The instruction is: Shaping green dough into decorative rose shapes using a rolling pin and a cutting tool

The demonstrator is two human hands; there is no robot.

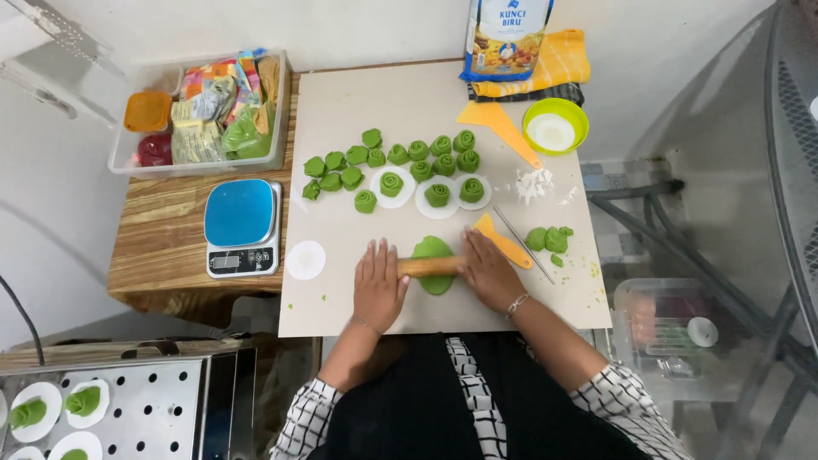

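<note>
Presently, left hand (377, 285): laid flat and open on the left end of the pin (430, 266).
Right hand (488, 271): pressed open-palmed on the pin's right end; nothing is clasped by either grip.
Pin: held crosswise over the dough (434, 250).
Dough: a green oval, flattened on the board (341, 281), between the hands.
Scraper (503, 241): orange, touched by the right fingers.
Rolls (407, 160): green spirals, ranged beyond the dough.
Scale (243, 226): set on the bench (158, 247), left of the board.

Bright, even daylight fills the view, and the pale board (341, 111) reflects it softly without glare. Shadows stay faint (only a thin one under the hands). The centre is sharp; the edges bend outward, and the glass tabletop (767, 153) looks hazy.
</note>
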